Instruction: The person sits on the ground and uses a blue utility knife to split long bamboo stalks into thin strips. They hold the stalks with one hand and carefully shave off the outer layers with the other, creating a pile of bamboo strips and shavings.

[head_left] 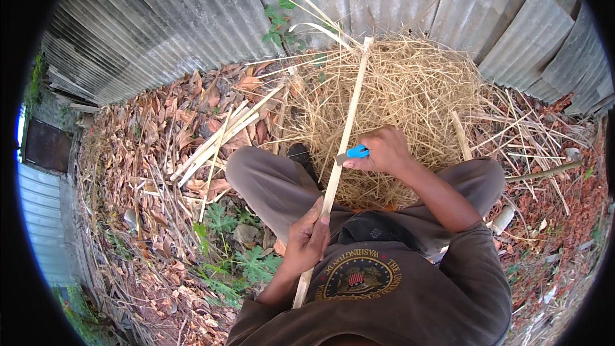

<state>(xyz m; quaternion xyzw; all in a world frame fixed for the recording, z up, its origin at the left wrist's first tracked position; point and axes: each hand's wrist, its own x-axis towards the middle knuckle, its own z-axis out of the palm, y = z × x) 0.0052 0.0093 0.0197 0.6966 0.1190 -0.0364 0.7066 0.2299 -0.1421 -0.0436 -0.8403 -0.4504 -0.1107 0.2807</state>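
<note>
A long, pale strip of split bamboo or wood [351, 112] slants from beside my belly up to the straw pile. My left hand [308, 238] is closed around its lower part, close to my shirt. In my right hand [383, 150] is a utility knife with a blue handle [357, 152]. Its short, dark blade meets the strip about midway along, above my lap. Both my legs are bent and spread on either side of the strip.
A heap of thin straw-like shavings [410, 96] lies ahead of my legs. Several pale strips [221, 141] rest on dry leaves at the left. Corrugated metal sheets [173, 19] form a fence behind. Green plants [256, 263] grow by my left forearm; a stick [544, 172] lies right.
</note>
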